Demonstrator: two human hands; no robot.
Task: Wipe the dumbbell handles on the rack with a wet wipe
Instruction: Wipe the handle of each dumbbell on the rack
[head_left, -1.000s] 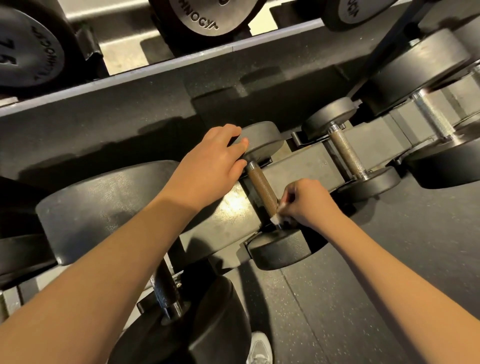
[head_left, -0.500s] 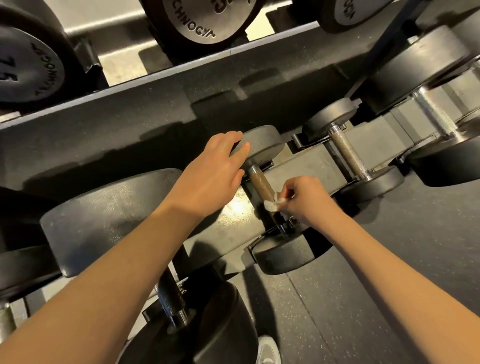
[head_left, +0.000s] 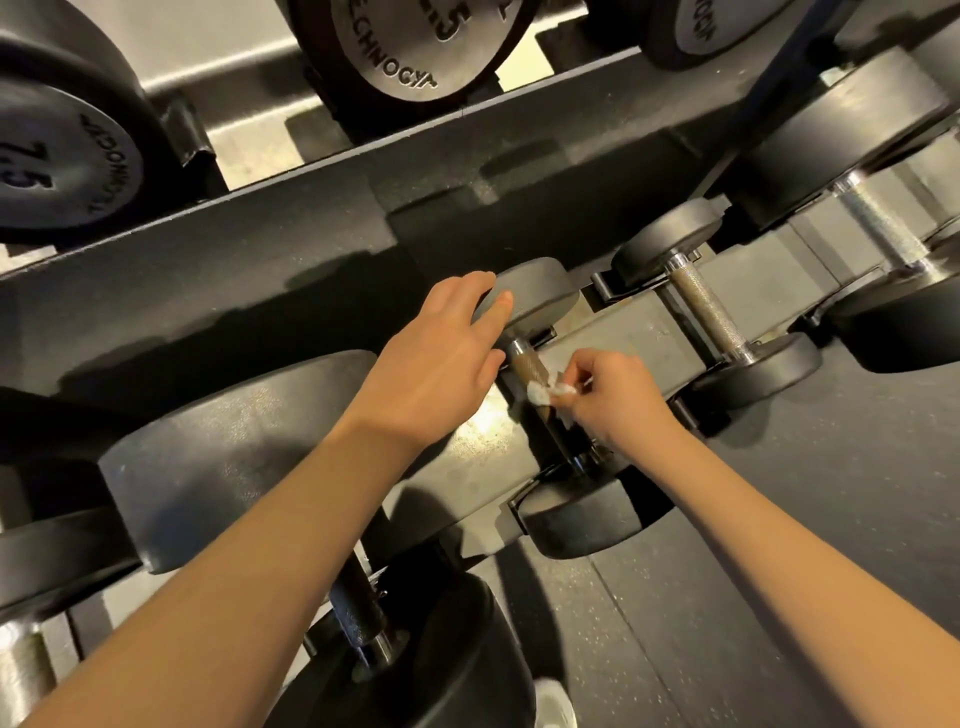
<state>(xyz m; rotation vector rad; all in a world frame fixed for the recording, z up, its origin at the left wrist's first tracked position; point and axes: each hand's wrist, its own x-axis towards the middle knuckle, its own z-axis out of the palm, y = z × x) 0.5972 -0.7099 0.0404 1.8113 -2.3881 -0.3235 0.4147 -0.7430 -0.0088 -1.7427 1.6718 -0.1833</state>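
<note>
A small black dumbbell lies in the lower rack (head_left: 634, 332), its brownish knurled handle (head_left: 522, 364) running from a far head (head_left: 540, 293) to a near head (head_left: 576, 519). My left hand (head_left: 441, 358) rests on the far head, fingers curled over its rim. My right hand (head_left: 613, 400) pinches a small white wet wipe (head_left: 543, 391) and presses it against the upper part of the handle. The lower part of the handle is in shadow under my right hand.
A second small dumbbell with a bright knurled handle (head_left: 709, 312) lies to the right, and a bigger one (head_left: 872, 218) beyond it. Large dumbbell heads (head_left: 223, 457) sit at the left, others on the upper shelf (head_left: 405, 47). Dark speckled floor (head_left: 831, 545) lies at the lower right.
My right hand has slid the wipe up the handle, from near the near head toward the far head. My left hand has stayed on the far head.
</note>
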